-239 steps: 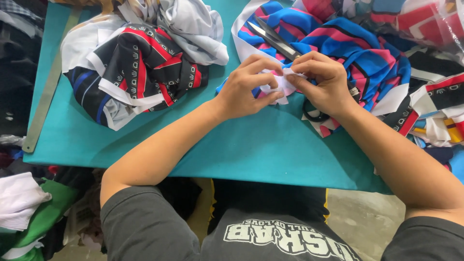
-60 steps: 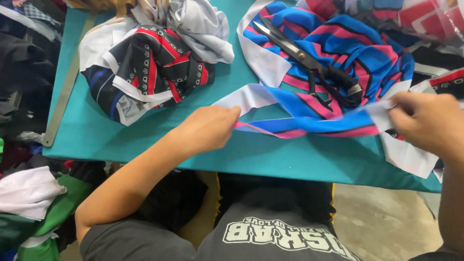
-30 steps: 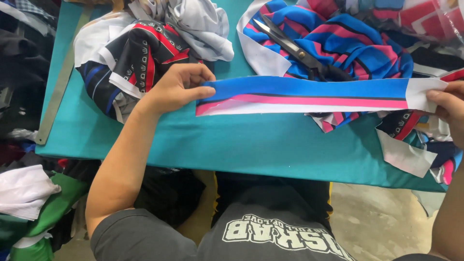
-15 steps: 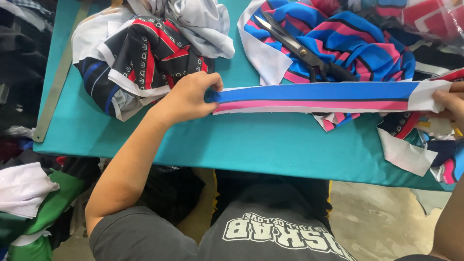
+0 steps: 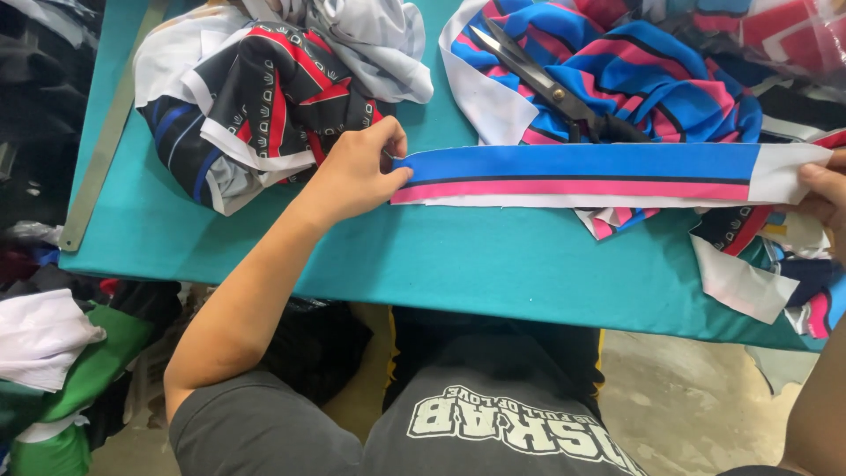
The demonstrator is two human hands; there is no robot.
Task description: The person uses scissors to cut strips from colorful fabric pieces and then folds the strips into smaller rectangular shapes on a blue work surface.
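At the far left edge of the teal table (image 5: 493, 264) lies one long grey metal ruler (image 5: 110, 132). Next to it sits one heap of cloth pieces (image 5: 264, 97), black, red, white and grey, all bunched up.

Your left hand (image 5: 357, 172) comes next. It rests on the table just beside that heap. Your fingers are curled in close and they pinch the left end of one long cloth strip (image 5: 582, 174). The hand is almost shut, with only the thin cloth inside the pinch.

The strip runs flat and straight across the table from your left hand to your right hand. It has a wide blue band on top, a thin black line, a pink band under that, and a white edge at the bottom. Its right end is white.

Behind the strip lies a second heap, of blue and pink striped cloth (image 5: 634, 79). On top of it rests one pair of black scissors (image 5: 546, 84), with the blades a little apart and pointing up to the left.

At the far right you see your right hand (image 5: 824, 194), only partly in the picture. It holds the white end of the strip. You cannot tell how far its fingers are open. Below it, loose scraps (image 5: 740, 282) hang over the table edge.
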